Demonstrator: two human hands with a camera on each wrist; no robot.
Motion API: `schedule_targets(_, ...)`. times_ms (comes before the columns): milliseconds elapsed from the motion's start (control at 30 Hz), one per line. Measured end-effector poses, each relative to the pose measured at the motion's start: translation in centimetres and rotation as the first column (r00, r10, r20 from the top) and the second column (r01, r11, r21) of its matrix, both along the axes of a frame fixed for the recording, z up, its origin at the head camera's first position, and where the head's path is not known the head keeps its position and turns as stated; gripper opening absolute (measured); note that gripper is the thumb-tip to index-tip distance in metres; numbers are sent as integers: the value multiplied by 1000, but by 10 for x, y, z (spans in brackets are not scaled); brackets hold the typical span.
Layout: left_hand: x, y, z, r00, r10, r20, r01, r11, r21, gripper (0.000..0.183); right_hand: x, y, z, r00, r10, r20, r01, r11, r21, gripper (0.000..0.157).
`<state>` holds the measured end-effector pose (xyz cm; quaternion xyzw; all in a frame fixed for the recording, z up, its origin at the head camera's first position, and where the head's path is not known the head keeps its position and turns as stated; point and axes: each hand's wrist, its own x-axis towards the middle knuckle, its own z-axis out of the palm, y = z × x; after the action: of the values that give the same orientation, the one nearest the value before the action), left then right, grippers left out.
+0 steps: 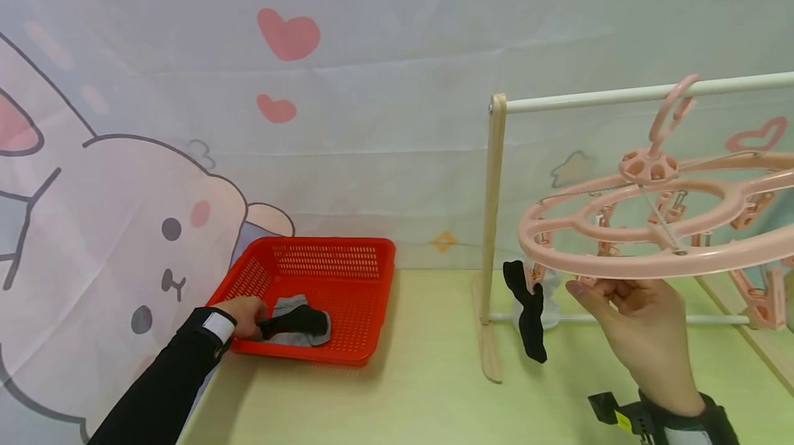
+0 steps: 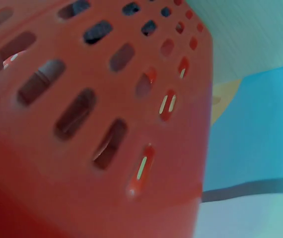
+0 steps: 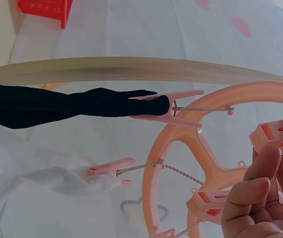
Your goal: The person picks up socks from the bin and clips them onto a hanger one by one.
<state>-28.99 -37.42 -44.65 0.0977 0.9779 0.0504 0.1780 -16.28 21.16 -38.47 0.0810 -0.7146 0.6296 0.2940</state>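
Note:
My left hand (image 1: 242, 313) reaches over the near left rim of a red plastic basket (image 1: 362, 355). Its fingers grip one end of a black sock (image 1: 300, 319), which lies on grey cloth (image 1: 290, 304) inside. The basket's slotted wall (image 2: 181, 148) fills much of the left wrist view and hides most of that hand. Under a round pink clip hanger (image 1: 589, 266), my right hand (image 1: 651, 335) pinches a pink clothespin (image 3: 273, 135) between thumb and fingers. Another black sock (image 1: 531, 314) hangs from a nearby clip, with a white sock (image 3: 57, 171) clipped beside it.
The hanger's hook (image 1: 666, 111) sits over the white bar (image 1: 577, 97) of a drying rack with a wooden upright (image 1: 494, 190). More pink clips (image 1: 763, 297) dangle around the ring. Behind the pale yellow table (image 1: 397, 404) hangs a printed cloth backdrop (image 1: 397, 183).

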Motion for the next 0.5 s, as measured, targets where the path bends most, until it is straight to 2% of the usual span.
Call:
schedule_targets(100, -2, 0, 2, 1000, -2, 2, 2, 1000, -1, 11, 0, 1, 0, 1000, 19, -16, -19, 1000, -16, 35)
schedule_targets(233, -5, 2, 10, 1000, -16, -3, 16, 1000, -5, 13, 0, 1, 1, 999, 37, -19, -37, 999, -38, 35)
schedule_targets(333, -9, 5, 17, 999, -33, -28, 33, 999, -2, 13, 1, 1, 3, 999, 31, -13, -32, 999, -36, 35)
schedule_targets(500, -16, 15, 32, 994, -59, -87, 63, 997, 54, 13, 2, 2, 4, 999, 30, -10, -30, 999, -43, 36)
